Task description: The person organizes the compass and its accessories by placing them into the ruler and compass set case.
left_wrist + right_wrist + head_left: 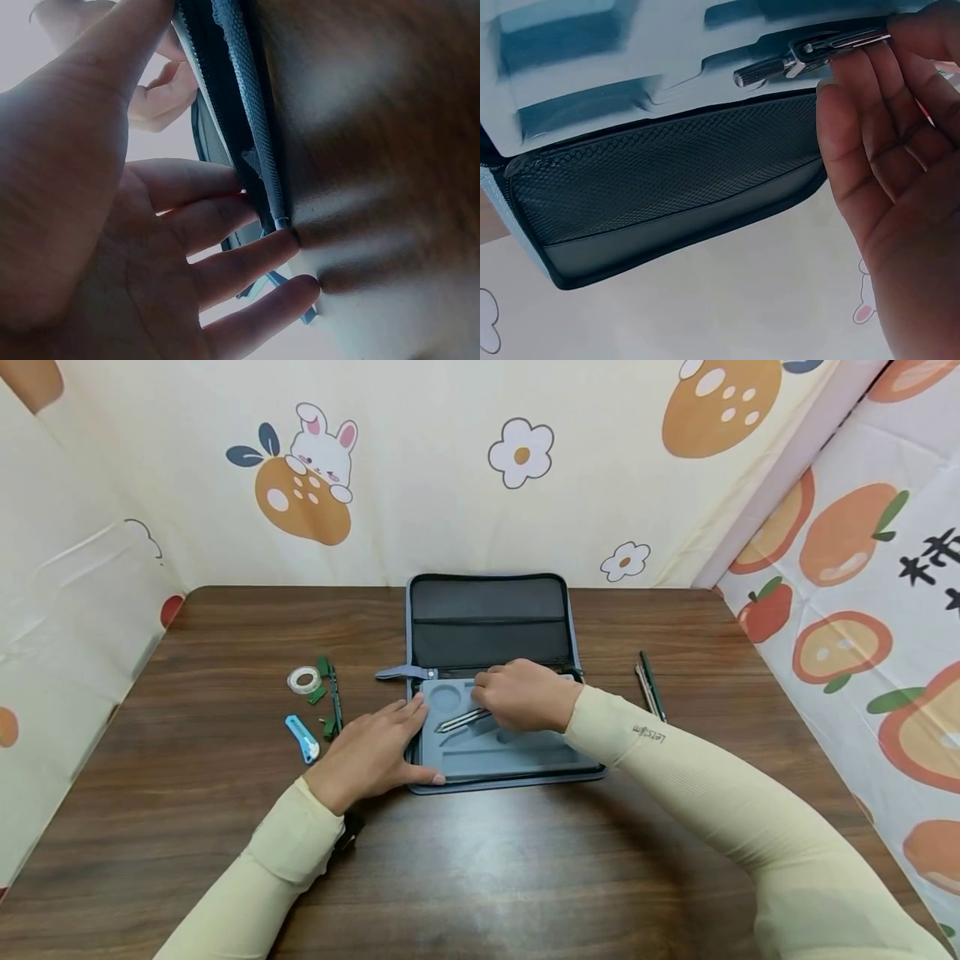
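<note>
Right hand (525, 695): pinching metal compass (462, 720) over moulded blue-grey tray (468, 767). Left hand (375, 750): fingers spread, at the tray's left edge. Zippered case (491, 643): open on table (487, 877), tray inside. Tape roll (292, 680), blue cutter (302, 738): left of case.

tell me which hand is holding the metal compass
The right hand: it pinches the metal compass over the moulded tray. The left hand holds no tool and touches the left side of the open case.
</note>
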A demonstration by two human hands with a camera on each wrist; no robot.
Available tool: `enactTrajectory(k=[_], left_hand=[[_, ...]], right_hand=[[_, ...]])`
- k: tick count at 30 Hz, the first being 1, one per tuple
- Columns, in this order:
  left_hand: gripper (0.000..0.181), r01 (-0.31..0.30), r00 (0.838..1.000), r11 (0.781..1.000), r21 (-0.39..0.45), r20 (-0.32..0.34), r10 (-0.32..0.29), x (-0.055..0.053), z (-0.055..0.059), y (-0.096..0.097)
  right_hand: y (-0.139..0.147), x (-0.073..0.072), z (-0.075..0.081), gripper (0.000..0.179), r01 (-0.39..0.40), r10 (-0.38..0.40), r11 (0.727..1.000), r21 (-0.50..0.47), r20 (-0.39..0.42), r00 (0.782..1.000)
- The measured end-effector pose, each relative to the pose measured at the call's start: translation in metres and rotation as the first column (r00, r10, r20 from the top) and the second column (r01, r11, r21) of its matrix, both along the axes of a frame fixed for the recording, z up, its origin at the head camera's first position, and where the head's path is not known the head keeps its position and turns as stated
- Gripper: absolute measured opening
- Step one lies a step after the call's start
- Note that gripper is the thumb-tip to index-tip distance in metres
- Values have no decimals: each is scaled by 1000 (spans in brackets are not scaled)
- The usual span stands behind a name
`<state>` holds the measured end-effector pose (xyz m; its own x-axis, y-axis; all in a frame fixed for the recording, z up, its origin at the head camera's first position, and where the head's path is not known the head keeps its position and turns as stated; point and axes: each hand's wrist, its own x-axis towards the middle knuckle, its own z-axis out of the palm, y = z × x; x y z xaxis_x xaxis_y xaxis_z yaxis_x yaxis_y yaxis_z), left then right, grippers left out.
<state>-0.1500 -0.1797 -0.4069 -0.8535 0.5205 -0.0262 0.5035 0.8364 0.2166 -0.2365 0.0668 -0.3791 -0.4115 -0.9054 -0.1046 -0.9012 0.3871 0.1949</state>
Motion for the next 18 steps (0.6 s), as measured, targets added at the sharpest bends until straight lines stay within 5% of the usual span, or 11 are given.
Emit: enactTrajectory(k=[18], left_hand=[[99, -1, 1000, 1000, -1, 13, 1, 0, 0, 0]], right_hand=[[13, -4, -3, 20, 30, -4, 984, -177, 144, 990]])
